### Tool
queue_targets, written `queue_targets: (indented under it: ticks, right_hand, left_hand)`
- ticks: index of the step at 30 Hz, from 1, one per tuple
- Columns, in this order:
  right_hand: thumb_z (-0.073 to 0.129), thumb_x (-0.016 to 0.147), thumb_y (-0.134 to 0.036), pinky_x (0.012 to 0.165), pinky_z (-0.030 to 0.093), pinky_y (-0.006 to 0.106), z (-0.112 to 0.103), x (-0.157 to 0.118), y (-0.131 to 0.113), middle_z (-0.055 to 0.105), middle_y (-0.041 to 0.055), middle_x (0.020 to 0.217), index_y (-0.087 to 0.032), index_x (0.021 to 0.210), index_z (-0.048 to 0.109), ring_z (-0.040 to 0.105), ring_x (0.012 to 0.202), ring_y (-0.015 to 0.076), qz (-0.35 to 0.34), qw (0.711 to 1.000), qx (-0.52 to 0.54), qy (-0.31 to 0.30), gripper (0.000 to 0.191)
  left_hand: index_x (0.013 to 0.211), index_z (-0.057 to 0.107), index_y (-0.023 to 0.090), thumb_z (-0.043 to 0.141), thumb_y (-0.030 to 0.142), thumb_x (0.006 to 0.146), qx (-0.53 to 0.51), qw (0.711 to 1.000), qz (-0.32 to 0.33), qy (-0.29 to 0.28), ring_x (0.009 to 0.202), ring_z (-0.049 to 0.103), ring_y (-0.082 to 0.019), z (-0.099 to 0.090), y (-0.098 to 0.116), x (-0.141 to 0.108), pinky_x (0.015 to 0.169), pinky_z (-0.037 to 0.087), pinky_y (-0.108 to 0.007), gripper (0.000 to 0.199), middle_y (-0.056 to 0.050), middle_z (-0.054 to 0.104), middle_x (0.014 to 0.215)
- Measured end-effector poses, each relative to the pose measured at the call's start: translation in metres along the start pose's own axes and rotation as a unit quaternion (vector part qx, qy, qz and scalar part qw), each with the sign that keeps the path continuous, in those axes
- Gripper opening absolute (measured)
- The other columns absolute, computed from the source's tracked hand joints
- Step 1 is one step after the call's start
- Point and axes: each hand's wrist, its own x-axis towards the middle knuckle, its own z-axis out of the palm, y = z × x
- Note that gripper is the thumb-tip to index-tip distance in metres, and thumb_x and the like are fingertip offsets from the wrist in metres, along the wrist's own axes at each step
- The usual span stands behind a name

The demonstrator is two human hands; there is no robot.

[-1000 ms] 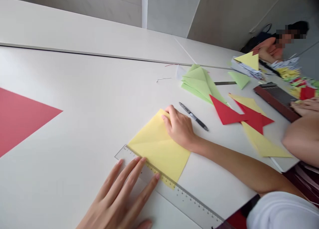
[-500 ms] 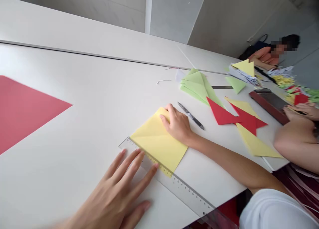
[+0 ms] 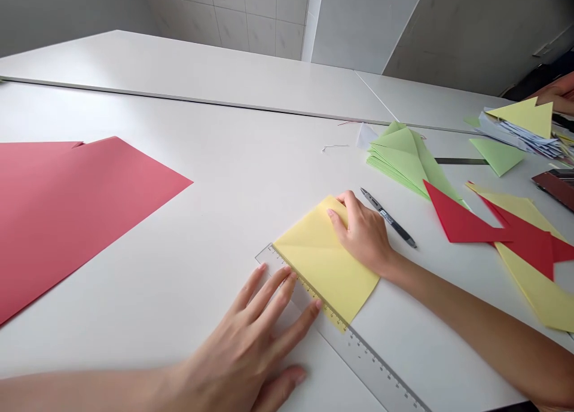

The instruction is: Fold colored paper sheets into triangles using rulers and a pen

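A sheet of yellow paper [image 3: 320, 262] with a faint crease lies on the white table. Along its near edge runs a clear plastic ruler [image 3: 359, 352], overlapping a thin strip of the paper. My left hand [image 3: 264, 328] rests on the ruler with fingers spread and fingertips pressed down. At the far right side of the sheet, my right hand [image 3: 365, 235] has the edge of the paper between thumb and curled fingers; the fingertips under or behind the edge are partly hidden. A dark pen [image 3: 389, 217] lies just beyond the right hand.
A large red sheet [image 3: 89, 214] lies at left. Beyond the pen are stacked green papers [image 3: 399, 155]; red pieces [image 3: 466, 217] and yellow pieces [image 3: 533, 286] overlap at right. Farther right sit a paper pile [image 3: 515, 131] and part of a person's arm [image 3: 560, 95]. A seam crosses the table.
The view has swung left, so the red sheet shows more and the person at right shows less. Both hands keep about the same place on the ruler and yellow paper.
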Motion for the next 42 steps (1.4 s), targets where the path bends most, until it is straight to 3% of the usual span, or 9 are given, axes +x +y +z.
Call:
queue_targets:
  ticks: [8,16,21,27,31,35,42]
  right_hand:
    - [0.045,0.094,-0.035,0.056,0.038,0.03,-0.0013,-0.0002,-0.001,0.068,0.0062,0.085,-0.019,0.099,0.05,0.065,0.069,0.0238,0.004,1.0,0.001,0.001,0.017]
    - [0.044,0.094,-0.035,0.056,0.039,0.029,-0.0013,-0.0004,-0.001,0.069,0.0073,0.087,-0.019,0.1,0.05,0.065,0.07,0.0234,0.003,1.0,0.008,0.003,0.017]
    - [0.044,0.094,-0.034,0.056,0.039,0.029,-0.001,-0.0002,-0.0012,0.068,0.0074,0.086,-0.019,0.1,0.05,0.065,0.069,0.0233,0.0,1.0,0.008,0.005,0.017]
    - [0.044,0.094,-0.034,0.056,0.039,0.029,-0.0008,-0.0003,-0.0011,0.068,0.0077,0.085,-0.018,0.1,0.05,0.065,0.069,0.0235,-0.001,1.0,0.006,0.006,0.019]
    - [0.045,0.094,-0.034,0.056,0.039,0.029,-0.0017,0.0001,-0.0006,0.068,0.0075,0.086,-0.018,0.1,0.05,0.065,0.07,0.0234,0.002,1.0,0.007,-0.001,0.018]
    - [0.046,0.094,-0.033,0.057,0.039,0.029,-0.0018,0.0002,-0.0001,0.068,0.0075,0.088,-0.018,0.102,0.05,0.065,0.072,0.0233,0.0,1.0,0.006,-0.004,0.017]
    - [0.045,0.094,-0.033,0.055,0.038,0.028,-0.0008,0.0003,0.0001,0.068,0.0073,0.086,-0.017,0.101,0.05,0.065,0.07,0.023,-0.006,1.0,0.009,0.009,0.018]
  left_hand:
    - [0.15,0.03,0.019,0.056,0.041,0.09,0.038,0.999,0.014,0.008,0.139,0.032,-0.036,-0.0015,0.0001,0.0056,0.106,0.041,-0.057,0.069,-0.018,0.042,0.145]
    - [0.149,0.032,0.02,0.057,0.04,0.09,0.014,1.0,0.009,0.006,0.139,0.032,-0.035,-0.0008,-0.001,0.0016,0.11,0.036,-0.057,0.067,-0.016,0.043,0.145]
    - [0.15,0.031,0.019,0.056,0.042,0.09,0.048,0.999,0.022,-0.002,0.139,0.032,-0.035,-0.0012,-0.0013,0.0031,0.104,0.043,-0.057,0.069,-0.019,0.044,0.143]
    - [0.151,0.028,0.019,0.054,0.041,0.09,0.055,0.998,0.017,-0.005,0.139,0.029,-0.038,-0.0025,0.0009,0.0049,0.099,0.047,-0.058,0.07,-0.02,0.038,0.145]
    - [0.151,0.027,0.021,0.051,0.033,0.091,0.008,1.0,0.001,0.01,0.143,0.017,-0.039,-0.0023,0.0006,0.0044,0.1,0.045,-0.059,0.066,-0.02,0.022,0.153]
    - [0.15,0.029,0.022,0.051,0.027,0.09,-0.028,0.999,-0.014,0.021,0.143,0.016,-0.04,-0.0021,0.0008,0.0025,0.099,0.045,-0.058,0.064,-0.022,0.007,0.156]
    - [0.15,0.03,0.022,0.049,0.03,0.091,-0.011,1.0,-0.012,0.026,0.142,0.017,-0.042,-0.0004,0.0004,0.004,0.097,0.045,-0.061,0.063,-0.023,0.01,0.155]
